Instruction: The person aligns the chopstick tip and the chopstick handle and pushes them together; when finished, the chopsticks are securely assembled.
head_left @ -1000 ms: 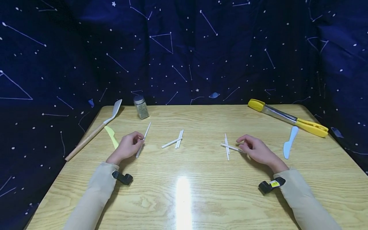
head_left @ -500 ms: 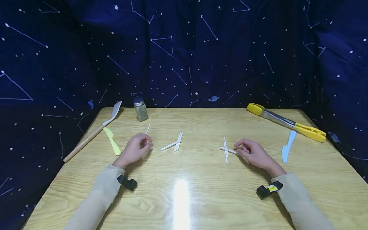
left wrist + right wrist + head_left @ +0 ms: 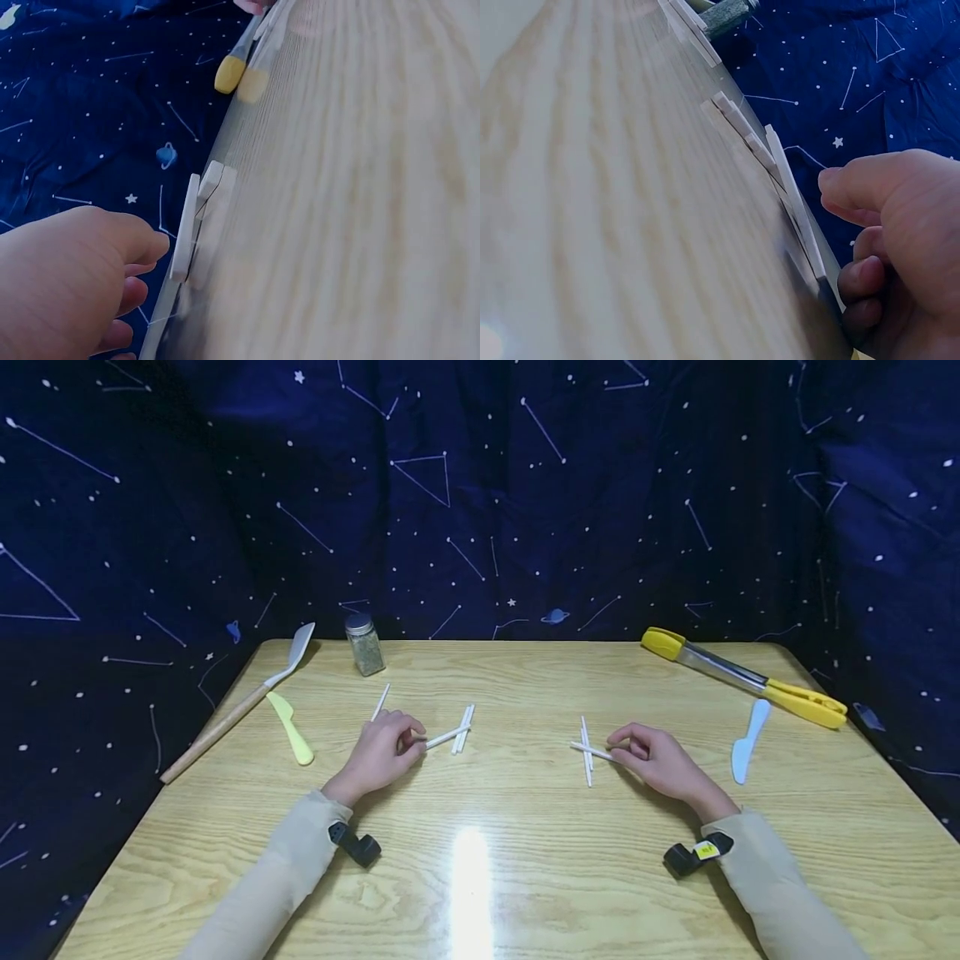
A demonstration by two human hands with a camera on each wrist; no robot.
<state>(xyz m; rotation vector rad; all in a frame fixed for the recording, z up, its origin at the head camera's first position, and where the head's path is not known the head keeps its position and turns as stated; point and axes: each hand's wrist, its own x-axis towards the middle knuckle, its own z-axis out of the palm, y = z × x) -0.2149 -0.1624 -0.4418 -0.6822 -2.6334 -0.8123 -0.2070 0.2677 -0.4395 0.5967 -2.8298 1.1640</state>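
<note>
My left hand (image 3: 378, 758) is low over the table, loosely curled, its fingertips right at the near end of a white stick (image 3: 446, 738). That stick crosses a pair of white sticks (image 3: 464, 729). In the left wrist view, a gap shows between the fingertips and the stick (image 3: 185, 225). My right hand (image 3: 662, 762) hovers with bent fingers beside a white stick (image 3: 591, 750) lying across two thinner-looking sticks (image 3: 585, 727). In the right wrist view, thumb and fingers stand beside this stick (image 3: 795, 202). Another white stick (image 3: 381, 700) lies partly hidden behind my left hand.
At left lie a wooden-handled spatula (image 3: 232, 720) and a yellow plastic knife (image 3: 291, 730). A spice jar (image 3: 365, 646) stands at the back left. Yellow-ended tongs (image 3: 723, 671) and a light blue knife (image 3: 748, 742) lie at right. A dark star-patterned cloth (image 3: 480, 510) hangs behind the table.
My left hand has left the leftmost stick and moved right to the end of the crossing stick in the middle group. My right hand has stayed nearly still beside its stick.
</note>
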